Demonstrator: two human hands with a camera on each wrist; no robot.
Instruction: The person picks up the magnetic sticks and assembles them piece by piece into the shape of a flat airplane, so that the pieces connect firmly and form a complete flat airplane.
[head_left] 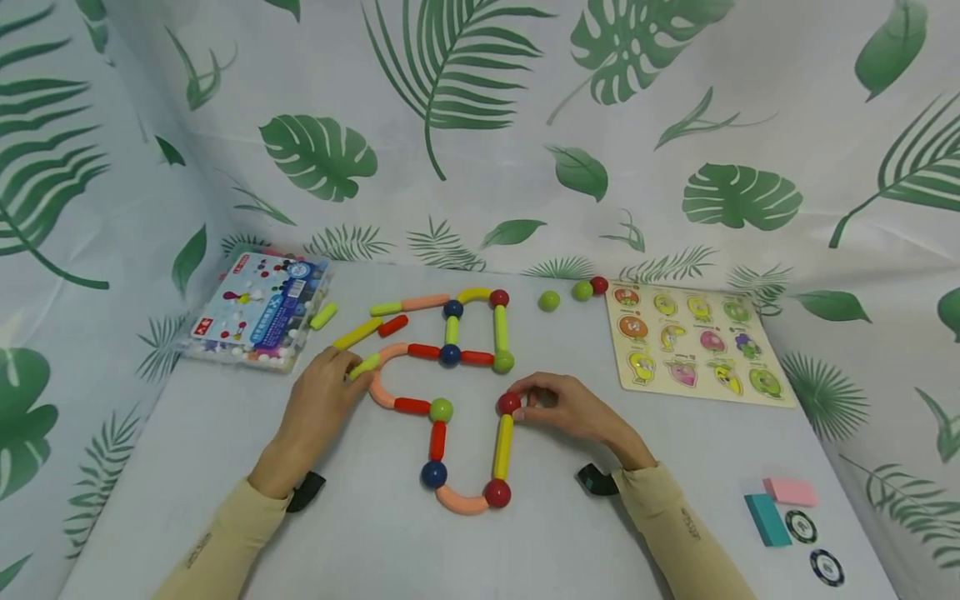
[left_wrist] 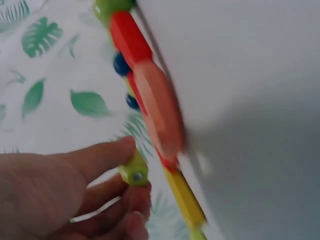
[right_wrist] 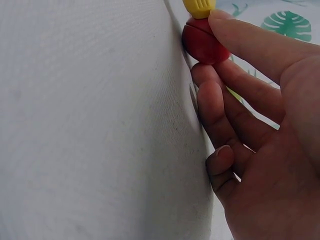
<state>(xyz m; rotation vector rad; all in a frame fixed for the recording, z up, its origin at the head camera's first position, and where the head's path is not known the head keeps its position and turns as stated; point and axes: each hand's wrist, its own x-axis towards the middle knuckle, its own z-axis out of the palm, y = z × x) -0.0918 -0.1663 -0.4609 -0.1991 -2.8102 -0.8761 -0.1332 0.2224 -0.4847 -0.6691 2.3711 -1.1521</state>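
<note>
The chain (head_left: 442,410) is lying on the white table (head_left: 360,517) between the two hands, its rods and balls running from a closed loop at the back to a U at the front. The left hand (head_left: 321,396) is pinching a short green rod (head_left: 364,367) between thumb and fingers, a silvery dot showing on the rod's end in the left wrist view. It is hovering by the orange curve (head_left: 382,395); whether rod and curve are touching, I cannot tell. The right hand (head_left: 564,408) is pinching a red ball (head_left: 508,403) at the U's open tip, thumb and forefinger closing round it and the other fingers bending loosely. That ball is sitting on the end of a yellow rod (head_left: 503,447), which is leading down to a second red ball (head_left: 497,492).

Past the left hand, a longer yellow rod (head_left: 358,333) and a red rod (head_left: 393,325) are lying just beside each other. A box (head_left: 258,307) is resting at the back left. Three loose balls (head_left: 550,300) are lying near the fruit board (head_left: 697,346), while two blocks (head_left: 767,520) and two chips (head_left: 801,527) are lying at the right.
</note>
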